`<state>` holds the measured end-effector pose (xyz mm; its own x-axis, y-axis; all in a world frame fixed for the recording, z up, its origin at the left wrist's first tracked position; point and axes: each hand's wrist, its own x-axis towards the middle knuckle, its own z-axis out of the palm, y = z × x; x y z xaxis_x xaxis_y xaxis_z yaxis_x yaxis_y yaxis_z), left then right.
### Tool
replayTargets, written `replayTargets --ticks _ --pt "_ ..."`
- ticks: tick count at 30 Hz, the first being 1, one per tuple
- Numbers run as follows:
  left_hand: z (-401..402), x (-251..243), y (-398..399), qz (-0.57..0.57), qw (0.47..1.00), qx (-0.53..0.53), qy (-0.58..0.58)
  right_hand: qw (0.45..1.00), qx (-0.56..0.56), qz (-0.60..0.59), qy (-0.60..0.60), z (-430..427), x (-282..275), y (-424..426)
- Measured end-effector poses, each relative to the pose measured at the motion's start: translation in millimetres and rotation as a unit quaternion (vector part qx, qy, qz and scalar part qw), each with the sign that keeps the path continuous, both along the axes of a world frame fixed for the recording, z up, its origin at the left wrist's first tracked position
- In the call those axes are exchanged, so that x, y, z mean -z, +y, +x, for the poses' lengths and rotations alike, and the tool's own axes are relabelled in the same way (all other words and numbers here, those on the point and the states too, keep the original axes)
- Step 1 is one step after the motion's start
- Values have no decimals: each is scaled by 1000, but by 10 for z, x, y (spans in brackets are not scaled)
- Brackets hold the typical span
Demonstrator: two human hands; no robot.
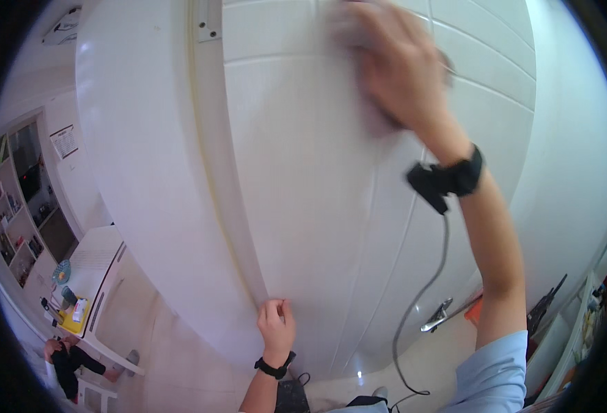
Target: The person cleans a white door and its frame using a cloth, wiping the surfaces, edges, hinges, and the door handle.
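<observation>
A white panelled door with grooves fills the middle of the view. High on its face, my right hand is pressed over a pinkish-brown cloth; both are blurred. A black strap with a small device sits on the right wrist, and a grey cable hangs from it. Lower down, my left hand has its fingers curled at the door's left edge, seemingly gripping that edge. The left wrist wears a black band. A metal lever handle is at the door's lower right.
At the left, a white table holds a yellow tray and a patterned bowl. A person sits beside it. Shelves with various items stand at the right. A dark bag is below my left hand.
</observation>
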<state>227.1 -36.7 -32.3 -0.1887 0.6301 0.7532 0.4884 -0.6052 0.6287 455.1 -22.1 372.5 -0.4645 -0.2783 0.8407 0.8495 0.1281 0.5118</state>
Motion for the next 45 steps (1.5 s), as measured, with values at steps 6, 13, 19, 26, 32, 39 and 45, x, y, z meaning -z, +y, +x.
replayTargets --ticks 6,13,19,26,32,39,45 --pt "98 103 39 14 999 -1 28 963 43 62 259 1093 -227 -189" --pt "61 83 27 -12 1000 8 -21 993 -104 34 -54 -1326 -65 449" --pt "82 72 74 4 1000 -9 -8 983 -110 35 -140 -1739 175 227" --pt "-16 142 76 15 999 -35 12 984 15 169 62 526 -365 -351" --pt "164 137 71 -5 1000 4 21 927 132 1 352 2382 -671 -522" --pt "31 145 60 -1 1000 -5 23 994 17 78 77 665 -988 1" --pt "43 98 61 3 1000 13 14 994 -53 27 -96 -1228 -921 477"
